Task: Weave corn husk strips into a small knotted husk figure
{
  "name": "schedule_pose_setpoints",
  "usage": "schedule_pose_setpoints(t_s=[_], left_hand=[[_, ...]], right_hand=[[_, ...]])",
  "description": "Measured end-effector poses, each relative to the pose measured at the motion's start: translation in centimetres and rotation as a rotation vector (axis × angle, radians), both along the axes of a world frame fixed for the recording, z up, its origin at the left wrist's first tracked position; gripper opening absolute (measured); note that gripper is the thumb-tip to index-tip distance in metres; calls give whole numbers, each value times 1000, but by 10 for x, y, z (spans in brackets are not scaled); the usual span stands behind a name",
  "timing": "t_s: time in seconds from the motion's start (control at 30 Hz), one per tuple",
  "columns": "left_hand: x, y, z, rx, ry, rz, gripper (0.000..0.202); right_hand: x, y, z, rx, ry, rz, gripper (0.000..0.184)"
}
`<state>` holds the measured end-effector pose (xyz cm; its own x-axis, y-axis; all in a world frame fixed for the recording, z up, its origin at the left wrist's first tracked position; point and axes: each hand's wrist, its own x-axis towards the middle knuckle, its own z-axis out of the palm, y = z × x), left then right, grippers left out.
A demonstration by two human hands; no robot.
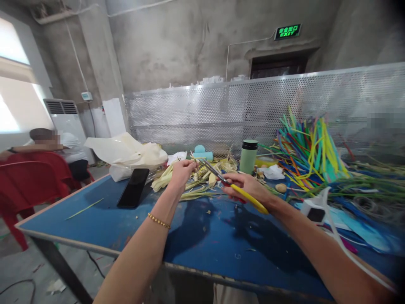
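Note:
My right hand [248,185] grips yellow-handled scissors [230,185], their metal blades pointing left and up toward my left hand. My left hand [182,171] is closed in a pinch on a thin pale leaf strip [193,161] just in front of the blade tips. Both hands hover above the blue table [202,240], over a heap of pale yellow-green leaf strips [190,179]. A gold bead bracelet sits on my left wrist.
A black phone [133,187] lies left of my hands, beside crumpled cream sheets [126,152]. A green flask [248,156] stands behind. Coloured strips [310,147] pile at the right near a white power adapter [314,209]. A person sits far left by red chairs [28,181].

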<state>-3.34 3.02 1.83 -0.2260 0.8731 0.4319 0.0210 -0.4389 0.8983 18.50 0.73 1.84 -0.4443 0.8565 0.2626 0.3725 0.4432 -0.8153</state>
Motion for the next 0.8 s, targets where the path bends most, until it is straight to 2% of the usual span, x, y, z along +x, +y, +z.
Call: schedule_pose_setpoints(t_s=[0.17,0.4,0.53,0.67,0.8], left_hand=[[4,-6,4,75,61,-13,13],[5,-6,3,106,106,-16,14],[5,-3,1,105,185,30,17],[4,-1,-1,136,275,85,17],[3,1,-1,127,330,116,16]], right_hand=[[-1,-6,3,-46,-42,-23,48],[4,4,-3,-1,-72,-86,49],[7,8,-6,44,-115,-74,48],[11,14,-10,148,-157,-62,46],[13,17,-12,395,-246,-121,40]])
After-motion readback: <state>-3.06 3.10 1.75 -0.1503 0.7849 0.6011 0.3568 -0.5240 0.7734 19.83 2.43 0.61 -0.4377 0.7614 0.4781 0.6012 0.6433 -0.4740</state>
